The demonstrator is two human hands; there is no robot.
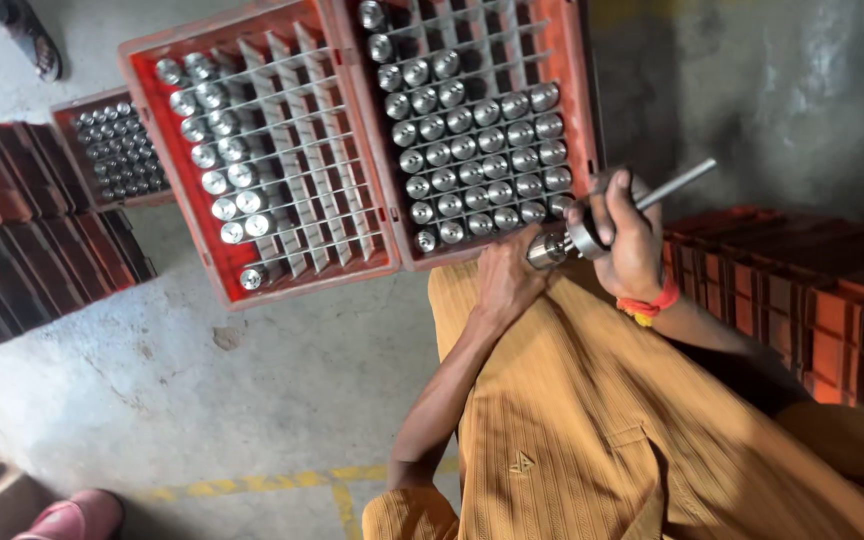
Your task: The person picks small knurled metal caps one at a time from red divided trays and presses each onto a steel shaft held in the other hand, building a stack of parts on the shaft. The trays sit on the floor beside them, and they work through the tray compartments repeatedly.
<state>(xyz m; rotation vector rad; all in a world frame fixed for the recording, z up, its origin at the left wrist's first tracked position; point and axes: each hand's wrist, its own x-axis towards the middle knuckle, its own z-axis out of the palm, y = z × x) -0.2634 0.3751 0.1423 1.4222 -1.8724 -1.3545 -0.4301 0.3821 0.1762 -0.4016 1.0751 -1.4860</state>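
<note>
Two red plastic crates (pixel 352 150) with grey divider grids, partly filled with upright steel cylinders, sit just beyond a seated person's hands. The left hand (pixel 505 280) is closed around a short steel cylinder (pixel 546 251); the right hand (pixel 632 240) grips a round-headed metal gauge with a thin rod handle (pixel 642 200) against it.

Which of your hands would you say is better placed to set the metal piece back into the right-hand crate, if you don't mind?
Probably the left hand: it holds the metal cylinder right at the right crate edge, while the right hand is busy gripping the rod tool.
</note>
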